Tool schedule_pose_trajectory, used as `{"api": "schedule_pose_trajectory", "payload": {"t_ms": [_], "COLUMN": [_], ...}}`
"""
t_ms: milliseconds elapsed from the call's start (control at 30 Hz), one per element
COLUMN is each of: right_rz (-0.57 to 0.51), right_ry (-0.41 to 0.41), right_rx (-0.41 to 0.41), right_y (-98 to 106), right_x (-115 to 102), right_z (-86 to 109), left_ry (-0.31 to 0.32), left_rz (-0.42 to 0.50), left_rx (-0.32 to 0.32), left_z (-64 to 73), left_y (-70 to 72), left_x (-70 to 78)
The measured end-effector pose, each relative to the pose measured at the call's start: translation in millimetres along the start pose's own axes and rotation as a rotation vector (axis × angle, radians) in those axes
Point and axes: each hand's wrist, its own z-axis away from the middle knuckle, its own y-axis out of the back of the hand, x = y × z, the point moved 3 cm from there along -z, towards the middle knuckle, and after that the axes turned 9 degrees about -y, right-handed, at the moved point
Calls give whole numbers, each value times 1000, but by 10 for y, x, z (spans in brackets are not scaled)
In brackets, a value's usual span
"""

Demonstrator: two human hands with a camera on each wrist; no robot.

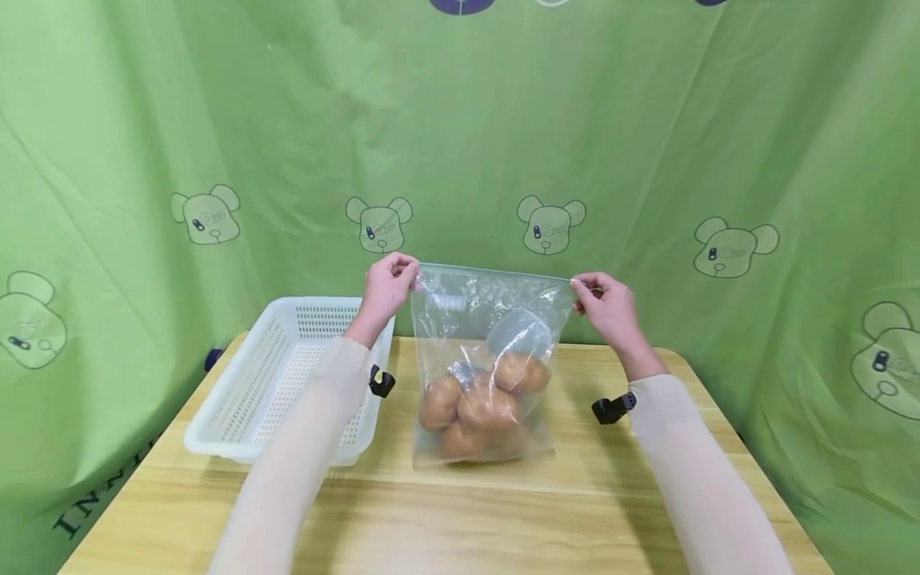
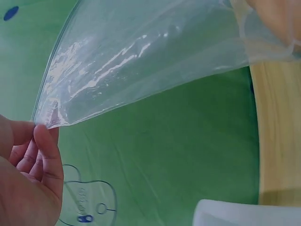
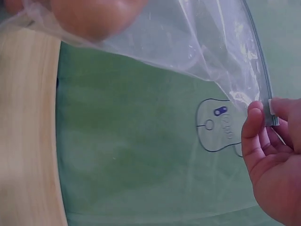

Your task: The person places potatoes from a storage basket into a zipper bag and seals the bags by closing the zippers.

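A clear zip bag (image 1: 467,319) stands upright above the table, several smooth, round brown items (image 1: 489,406) gathered in its lower part. My left hand (image 1: 388,287) pinches the bag's upper left corner between thumb and fingers. At the upper right corner, my right hand (image 1: 607,307) pinches the end of the zip strip (image 3: 261,52), where a small white slider (image 3: 272,106) shows by the thumb. The strip runs taut between both hands, its two edges lying together. A pale round patch (image 1: 519,329) shows through the plastic on the upper right.
A white perforated plastic basket (image 1: 204,435) stands on the left of the wooden table (image 1: 460,519), partly behind my left forearm. Behind the table hangs a green curtain (image 1: 460,144) with bear-head prints. Black wrist cameras (image 1: 613,409) sit at both cuffs.
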Motion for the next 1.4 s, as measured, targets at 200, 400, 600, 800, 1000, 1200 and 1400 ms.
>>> {"api": "schedule_pose_trajectory", "payload": {"t_ms": [200, 400, 600, 800, 1000, 1200, 1400], "right_rz": [-80, -121, -189, -144, -5, 55, 166], "right_ry": [-50, -47, -69, -95, -68, -50, -48], "right_rx": [-14, -25, 25, 22, -115, -228, -251], "right_y": [-95, -157, -159, -211, -321, -384, -380], "right_x": [46, 67, 31, 138, 256, 298, 333], "right_z": [-99, -162, -173, -223, -205, -166, -12], "left_ry": [63, 73, 72, 90, 173, 211, 213], "left_rz": [55, 103, 110, 40, 19, -8, -163], "left_rx": [-11, 15, 79, 64, -25, -124, -324], "left_z": [-48, -78, -118, -128, -71, -24, 162], "left_y": [-23, -57, -102, -154, -171, -169, -168], "left_x": [-126, -273, -250, -312, -497, -611, -579]}}
